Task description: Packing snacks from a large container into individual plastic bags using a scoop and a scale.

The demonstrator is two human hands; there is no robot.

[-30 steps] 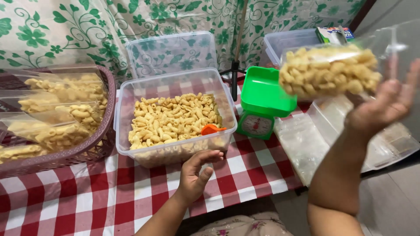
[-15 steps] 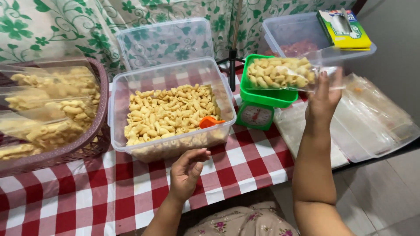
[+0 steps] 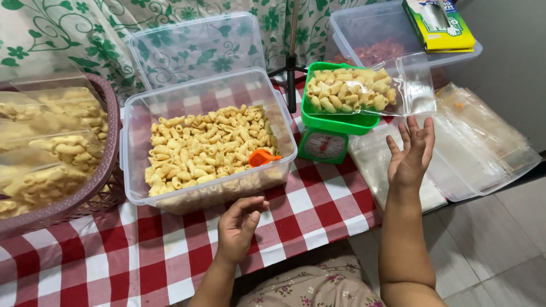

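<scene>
A clear plastic bag of macaroni snacks (image 3: 352, 92) lies on the green kitchen scale (image 3: 330, 125). My right hand (image 3: 410, 154) hovers open just below and to the right of the bag, holding nothing. My left hand (image 3: 239, 224) rests on the red-checked tablecloth (image 3: 307, 216), fingers loosely curled and empty, against the front of a clear tub of loose macaroni (image 3: 205, 148). An orange scoop (image 3: 263, 157) sticks out of the macaroni at the tub's right side.
A purple basket (image 3: 96, 187) at left holds several filled bags. The tub's clear lid (image 3: 193, 48) leans behind it. A second clear tub (image 3: 387, 28) at back right carries a yellow-green box (image 3: 439, 24). Empty plastic bags (image 3: 478, 148) lie stacked at right.
My right hand has lowered the filled bag onto the green scale and let go of it, then dropped away open. My left hand has stayed on the cloth.
</scene>
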